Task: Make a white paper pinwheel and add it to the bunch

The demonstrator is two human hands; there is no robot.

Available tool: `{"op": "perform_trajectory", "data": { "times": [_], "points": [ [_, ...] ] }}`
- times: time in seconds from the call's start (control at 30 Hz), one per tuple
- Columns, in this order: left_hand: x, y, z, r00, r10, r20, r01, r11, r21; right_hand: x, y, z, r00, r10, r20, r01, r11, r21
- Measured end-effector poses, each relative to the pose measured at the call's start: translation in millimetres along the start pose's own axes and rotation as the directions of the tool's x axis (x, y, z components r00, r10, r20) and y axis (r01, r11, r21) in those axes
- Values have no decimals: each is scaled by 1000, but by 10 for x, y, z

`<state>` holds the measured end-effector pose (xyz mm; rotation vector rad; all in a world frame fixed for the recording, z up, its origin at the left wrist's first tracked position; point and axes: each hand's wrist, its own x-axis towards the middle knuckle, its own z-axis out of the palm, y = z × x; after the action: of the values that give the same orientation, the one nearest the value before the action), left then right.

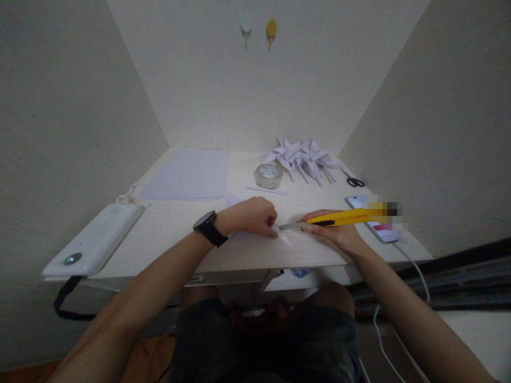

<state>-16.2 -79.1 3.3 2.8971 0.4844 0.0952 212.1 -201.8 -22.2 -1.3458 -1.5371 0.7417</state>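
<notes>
My left hand [258, 214] is closed over a white piece of paper [232, 200] on the desk, and most of that sheet is hidden under the hand and wrist. A black watch is on my left wrist. In my right hand [331, 232] is a yellow utility knife [345, 216], held almost level with its blade out. The blade points left and its tip reaches the paper edge by my left fingertips. Just behind my hands lie a thin white paper stick [266, 190] and a roll of clear tape [268, 176].
Several white paper pinwheels [301, 157] are heaped at the back right, with black scissors [355, 182] nearby. A phone [377, 223] with a cable lies on the right. White paper sheets [187, 173] rest at back left, a white device [96, 239] at front left. Walls enclose the desk.
</notes>
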Motion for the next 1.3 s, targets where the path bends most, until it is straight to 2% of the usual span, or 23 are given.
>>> {"op": "perform_trajectory", "data": {
  "times": [0.13,0.23,0.3,0.4,0.43,0.5,0.6,0.7,0.8,0.87,1.0,1.07,1.2,1.3],
  "points": [
    [-22,-103,-86,995,-43,95,51,996,-80,13,70,44,997,70,18,-71,985,159],
    [-63,-201,-144,986,-3,166,41,974,-225,31,106,23,994,108,-18,-91,904,418],
    [-103,-255,-160,991,-9,131,50,950,-310,43,133,-10,985,139,-103,-58,824,564],
    [-170,-295,-138,994,-112,-14,97,905,-413,50,184,-43,959,202,-200,-24,759,651],
    [-190,-292,-120,982,-175,-74,123,884,-452,47,198,-39,950,225,-216,-26,748,663],
    [-221,-263,-66,926,-330,-184,184,820,-542,34,212,-1,939,254,-232,-32,736,677],
    [-238,-179,50,824,-518,-230,238,685,-688,1,187,111,944,244,-222,-33,738,674],
    [-228,-107,190,782,-586,-211,244,600,-762,-37,144,232,957,221,-187,-46,754,655],
    [-214,-95,308,751,-606,-263,244,624,-742,-66,131,309,960,230,-158,-83,775,626],
    [-214,-112,353,761,-586,-278,237,650,-723,-76,144,331,959,246,-143,-108,781,615],
    [-227,-146,365,810,-518,-274,211,694,-688,-80,181,328,956,266,-126,-137,782,609],
    [-225,-151,355,814,-515,-269,215,698,-683,-80,190,320,954,276,-116,-151,778,610],
    [-193,-158,331,797,-555,-239,205,621,-757,-84,186,312,952,288,-103,-167,772,614],
    [-159,-179,308,794,-554,-251,84,509,-857,-83,173,312,950,293,-112,-168,777,607]
  ]
}}
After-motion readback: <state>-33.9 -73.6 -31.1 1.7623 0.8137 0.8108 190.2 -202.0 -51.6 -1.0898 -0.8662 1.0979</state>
